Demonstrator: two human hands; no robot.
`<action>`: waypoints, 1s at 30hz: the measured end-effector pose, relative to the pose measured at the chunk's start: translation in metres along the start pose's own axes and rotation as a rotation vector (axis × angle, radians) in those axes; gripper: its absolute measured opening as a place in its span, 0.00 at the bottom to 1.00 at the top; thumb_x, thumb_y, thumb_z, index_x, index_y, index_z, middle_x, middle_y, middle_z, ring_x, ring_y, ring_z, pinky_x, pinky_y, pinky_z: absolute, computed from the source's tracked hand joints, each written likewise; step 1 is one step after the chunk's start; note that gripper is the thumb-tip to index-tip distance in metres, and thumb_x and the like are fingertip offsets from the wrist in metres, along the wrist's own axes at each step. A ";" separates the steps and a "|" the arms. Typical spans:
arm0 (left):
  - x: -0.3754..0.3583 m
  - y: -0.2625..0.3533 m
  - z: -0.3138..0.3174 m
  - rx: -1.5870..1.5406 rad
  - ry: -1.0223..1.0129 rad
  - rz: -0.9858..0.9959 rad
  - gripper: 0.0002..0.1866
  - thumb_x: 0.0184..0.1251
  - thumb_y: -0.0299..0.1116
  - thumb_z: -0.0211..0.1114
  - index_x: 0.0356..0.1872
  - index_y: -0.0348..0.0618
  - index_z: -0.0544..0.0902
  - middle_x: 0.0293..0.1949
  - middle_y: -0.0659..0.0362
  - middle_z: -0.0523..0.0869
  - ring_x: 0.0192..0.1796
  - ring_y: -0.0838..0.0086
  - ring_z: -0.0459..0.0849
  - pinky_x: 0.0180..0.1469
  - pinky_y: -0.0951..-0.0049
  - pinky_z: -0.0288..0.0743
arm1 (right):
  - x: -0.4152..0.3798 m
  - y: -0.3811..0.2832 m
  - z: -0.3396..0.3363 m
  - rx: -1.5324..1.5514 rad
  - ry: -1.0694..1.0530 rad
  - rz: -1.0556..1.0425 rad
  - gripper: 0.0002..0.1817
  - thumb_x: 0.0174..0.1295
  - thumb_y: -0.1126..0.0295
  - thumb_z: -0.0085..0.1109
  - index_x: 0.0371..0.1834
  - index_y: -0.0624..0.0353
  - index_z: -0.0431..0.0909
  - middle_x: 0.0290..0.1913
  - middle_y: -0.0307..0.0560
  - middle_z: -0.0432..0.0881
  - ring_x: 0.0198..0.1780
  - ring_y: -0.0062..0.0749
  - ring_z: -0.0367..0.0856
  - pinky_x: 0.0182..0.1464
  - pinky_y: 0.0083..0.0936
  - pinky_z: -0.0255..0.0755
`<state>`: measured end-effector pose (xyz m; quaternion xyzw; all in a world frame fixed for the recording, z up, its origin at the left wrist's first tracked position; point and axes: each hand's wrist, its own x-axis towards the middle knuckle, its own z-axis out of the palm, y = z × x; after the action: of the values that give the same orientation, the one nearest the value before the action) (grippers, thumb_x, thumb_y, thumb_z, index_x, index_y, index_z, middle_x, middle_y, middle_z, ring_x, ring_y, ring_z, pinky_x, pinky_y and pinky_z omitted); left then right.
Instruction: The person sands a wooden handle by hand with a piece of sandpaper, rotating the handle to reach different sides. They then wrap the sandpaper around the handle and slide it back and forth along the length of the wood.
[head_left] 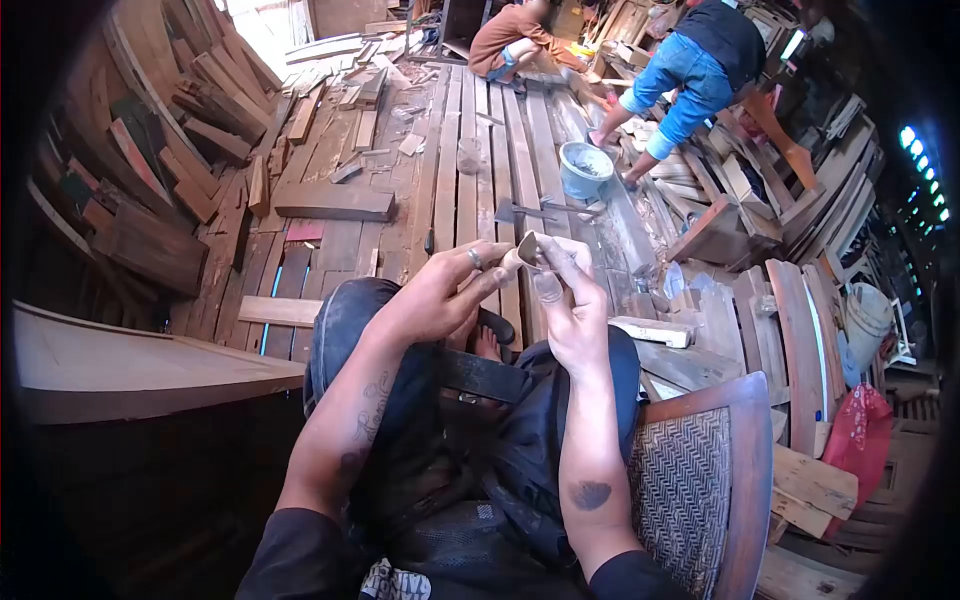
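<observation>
The left hand (pixel 448 288) and right hand (pixel 578 310) are pinching a small, brown, curved piece (pixel 528 248) of unclear material, their fingers clamping it above the wooden plank floor (pixel 500 180). It is sitting between both hands' fingertips, its long axis not showing clearly.

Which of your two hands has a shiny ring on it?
The left hand: a silvery ring sits on one finger, while no ring shows on the right hand.
</observation>
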<state>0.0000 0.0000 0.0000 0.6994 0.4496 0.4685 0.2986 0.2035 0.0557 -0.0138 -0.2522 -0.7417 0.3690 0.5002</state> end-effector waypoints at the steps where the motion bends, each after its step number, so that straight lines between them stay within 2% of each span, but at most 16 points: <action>1: 0.000 0.000 0.001 0.005 0.015 0.009 0.19 0.84 0.36 0.61 0.65 0.34 0.81 0.55 0.45 0.88 0.59 0.59 0.88 0.63 0.63 0.78 | 0.000 0.001 0.000 0.000 0.000 0.000 0.20 0.78 0.66 0.63 0.68 0.62 0.82 0.60 0.47 0.80 0.63 0.35 0.79 0.67 0.30 0.71; 2: -0.002 0.001 0.003 0.011 0.025 0.018 0.19 0.83 0.36 0.61 0.65 0.33 0.81 0.55 0.42 0.88 0.60 0.57 0.88 0.63 0.62 0.78 | -0.002 0.002 0.000 0.001 0.004 0.001 0.20 0.78 0.66 0.63 0.68 0.62 0.82 0.59 0.48 0.80 0.63 0.35 0.79 0.67 0.30 0.71; 5: -0.004 0.004 0.015 -0.093 0.044 -0.036 0.19 0.84 0.36 0.60 0.65 0.32 0.81 0.53 0.43 0.88 0.59 0.58 0.88 0.63 0.62 0.78 | -0.007 0.000 -0.010 -0.017 0.021 0.100 0.20 0.78 0.66 0.63 0.67 0.63 0.82 0.59 0.47 0.80 0.63 0.34 0.79 0.67 0.29 0.71; 8: -0.003 0.005 0.013 -0.123 0.025 -0.051 0.19 0.84 0.36 0.60 0.65 0.32 0.80 0.54 0.43 0.88 0.60 0.58 0.87 0.62 0.63 0.78 | -0.007 -0.008 -0.007 0.078 0.001 0.025 0.20 0.78 0.65 0.63 0.67 0.64 0.82 0.59 0.48 0.80 0.63 0.33 0.79 0.67 0.29 0.71; 11: -0.003 0.001 0.010 -0.105 0.040 -0.020 0.20 0.85 0.36 0.59 0.65 0.32 0.80 0.54 0.45 0.87 0.59 0.61 0.87 0.61 0.65 0.79 | -0.005 0.007 -0.002 0.028 0.021 0.084 0.20 0.78 0.65 0.63 0.68 0.63 0.82 0.60 0.48 0.80 0.63 0.33 0.79 0.66 0.30 0.72; 14: -0.003 -0.003 0.012 -0.225 0.058 -0.049 0.20 0.85 0.36 0.58 0.66 0.31 0.80 0.55 0.47 0.86 0.58 0.65 0.87 0.60 0.67 0.79 | -0.003 -0.003 -0.001 0.044 0.052 0.081 0.20 0.78 0.65 0.63 0.68 0.64 0.81 0.60 0.48 0.80 0.63 0.33 0.79 0.66 0.30 0.72; 17: -0.001 0.003 0.005 -0.137 0.016 -0.029 0.20 0.86 0.36 0.58 0.68 0.32 0.79 0.54 0.49 0.86 0.56 0.67 0.86 0.59 0.68 0.80 | -0.002 -0.007 0.001 0.087 0.010 -0.025 0.22 0.78 0.63 0.63 0.68 0.64 0.81 0.60 0.49 0.80 0.63 0.34 0.79 0.66 0.30 0.72; 20: 0.000 -0.007 0.005 -0.106 0.059 0.001 0.21 0.86 0.35 0.57 0.71 0.33 0.77 0.54 0.49 0.86 0.54 0.68 0.86 0.58 0.68 0.80 | -0.001 0.008 0.009 0.002 0.064 0.082 0.22 0.78 0.62 0.63 0.68 0.64 0.81 0.60 0.49 0.80 0.63 0.35 0.79 0.65 0.30 0.72; 23: 0.000 -0.008 0.006 -0.104 0.041 0.016 0.23 0.86 0.35 0.57 0.73 0.34 0.76 0.54 0.49 0.86 0.52 0.70 0.86 0.58 0.68 0.80 | 0.002 -0.007 0.005 -0.048 0.055 -0.023 0.22 0.78 0.61 0.63 0.67 0.65 0.81 0.59 0.50 0.80 0.62 0.35 0.80 0.64 0.29 0.72; 26: 0.001 -0.010 0.006 0.006 0.043 0.103 0.23 0.86 0.35 0.57 0.75 0.35 0.75 0.54 0.49 0.87 0.51 0.71 0.86 0.57 0.69 0.80 | 0.000 -0.011 0.008 0.000 0.014 -0.034 0.21 0.78 0.61 0.63 0.66 0.65 0.81 0.58 0.50 0.80 0.61 0.34 0.80 0.64 0.28 0.72; 30: 0.001 -0.007 0.007 -0.069 0.041 0.010 0.24 0.85 0.33 0.58 0.75 0.35 0.75 0.51 0.51 0.88 0.49 0.75 0.85 0.54 0.71 0.81 | 0.000 -0.002 0.006 -0.018 0.055 0.105 0.24 0.78 0.58 0.63 0.67 0.66 0.80 0.58 0.50 0.80 0.62 0.36 0.79 0.66 0.30 0.70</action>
<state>0.0038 0.0039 -0.0081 0.6811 0.4359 0.4995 0.3109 0.1976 0.0527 -0.0135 -0.3054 -0.7166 0.3811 0.4979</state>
